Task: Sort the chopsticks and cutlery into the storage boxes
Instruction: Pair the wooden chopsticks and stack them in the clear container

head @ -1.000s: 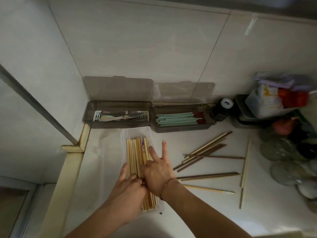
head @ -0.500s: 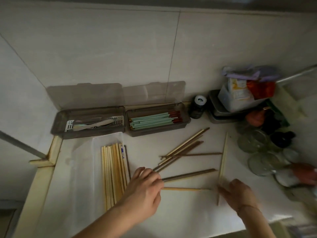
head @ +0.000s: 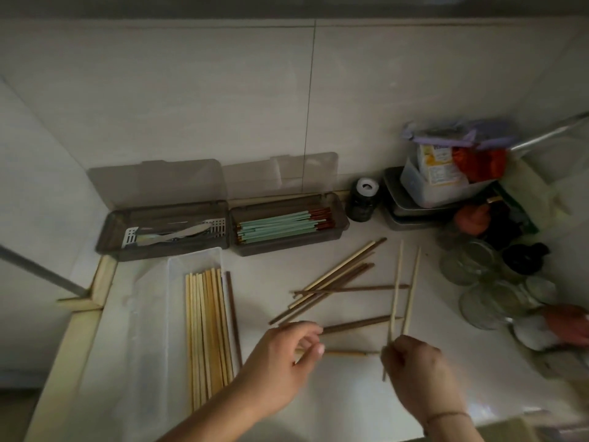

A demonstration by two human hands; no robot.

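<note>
Head view shows three boxes part-filled, loose chopsticks point(head: 338, 282) left on the worktop point(head: 318, 393), right hand point(head: 414, 368) grip pinching two pale chopsticks point(head: 403, 291), left hand point(head: 283, 355) pinching another point(head: 347, 353).

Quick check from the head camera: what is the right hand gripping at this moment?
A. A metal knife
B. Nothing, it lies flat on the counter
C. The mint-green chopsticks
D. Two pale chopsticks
D: the right hand pinches the near ends of two pale chopsticks, which point away toward the wall; the mint-green chopsticks lie in the right grey box and the cutlery in the left grey box.
</note>
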